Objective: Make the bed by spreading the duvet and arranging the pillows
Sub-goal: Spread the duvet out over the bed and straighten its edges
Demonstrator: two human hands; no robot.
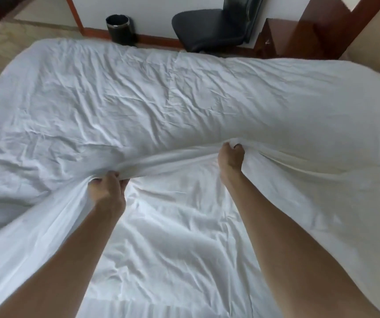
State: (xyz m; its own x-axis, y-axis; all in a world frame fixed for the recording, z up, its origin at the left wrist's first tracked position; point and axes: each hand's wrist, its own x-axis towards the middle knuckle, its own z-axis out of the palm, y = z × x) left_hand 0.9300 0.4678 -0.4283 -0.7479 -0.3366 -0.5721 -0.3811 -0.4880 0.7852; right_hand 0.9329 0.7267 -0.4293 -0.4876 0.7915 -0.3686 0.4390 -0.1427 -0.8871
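Note:
A white, creased duvet [161, 95] covers the bed from the far edge to the middle of the view. My left hand [107, 185] grips its near edge in a bunched fold at centre left. My right hand [231, 158] grips the same edge further right, fingers curled into the cloth. The edge is stretched taut between the two hands and lifted off the white sheet [173, 249] below. No pillows are in view.
Beyond the far side of the bed stand a black waste bin [118, 27] and a black office chair [209, 28] against the wall. Dark wooden furniture [299, 37] fills the far right corner. Patterned floor shows at the far left.

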